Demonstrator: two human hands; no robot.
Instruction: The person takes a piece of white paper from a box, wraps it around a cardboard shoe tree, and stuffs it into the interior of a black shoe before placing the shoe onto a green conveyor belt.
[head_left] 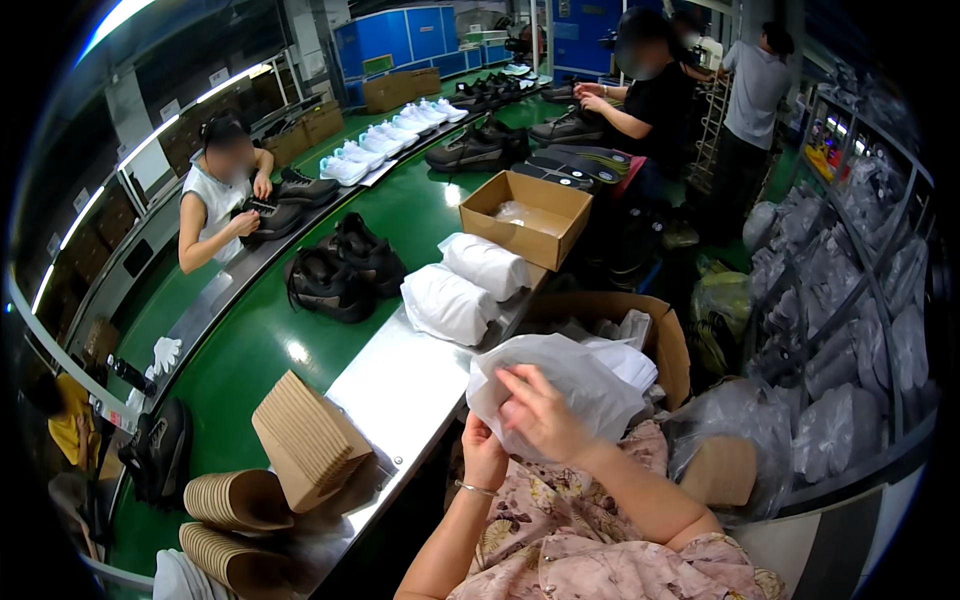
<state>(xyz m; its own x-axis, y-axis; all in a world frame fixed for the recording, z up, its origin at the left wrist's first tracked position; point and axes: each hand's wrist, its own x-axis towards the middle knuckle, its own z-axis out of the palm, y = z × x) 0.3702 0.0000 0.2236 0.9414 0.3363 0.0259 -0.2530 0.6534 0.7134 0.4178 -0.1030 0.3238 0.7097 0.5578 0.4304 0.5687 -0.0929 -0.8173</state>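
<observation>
A sheet of thin white wrapping paper [590,385] is held up in front of my lap, crumpled and bent. My left hand [484,457] pinches its lower left edge; a bracelet circles that wrist. Across the near side of the paper lies my right hand [545,415], its fingers bent together against the sheet. Just beyond, two white paper-wrapped bundles [450,303] rest side by side on the metal tabletop [385,375]. What is inside them is hidden.
A pair of dark shoes [345,268] sits on the green conveyor belt [235,370]. Nested cardboard inserts [310,440] stand at the near left. An open carton [527,215] is beyond the bundles, a larger box [665,345] at my right. Bagged items fill a rack [850,290]. Co-workers handle shoes.
</observation>
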